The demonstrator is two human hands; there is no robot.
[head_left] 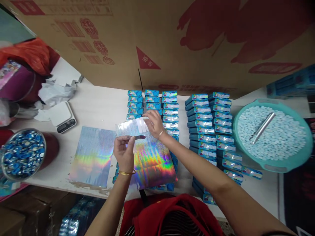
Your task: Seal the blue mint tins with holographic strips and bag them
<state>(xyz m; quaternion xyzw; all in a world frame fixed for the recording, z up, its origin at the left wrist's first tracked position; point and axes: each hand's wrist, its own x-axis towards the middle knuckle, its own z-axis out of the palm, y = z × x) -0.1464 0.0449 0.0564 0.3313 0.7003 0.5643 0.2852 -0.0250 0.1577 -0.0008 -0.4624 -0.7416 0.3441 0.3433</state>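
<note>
A teal plastic basin (280, 169) holds pale-blue pellets (292, 141); a round metal pot (52, 144), glossy blue pieces (23, 153). On our white table (98, 101), over the silvery rainbow sheet (155, 164), our left hand (125, 154) pinches a dark curved strip (141, 137); our right hand (154, 125) bends, grip unclear.

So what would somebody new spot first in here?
First, the rainbow sheet in the middle, under the left hand and right hand. Next, the turquoise basin on the right, full of tiny pale pieces with a silver tool on top. A huge cardboard box looms behind.
</note>
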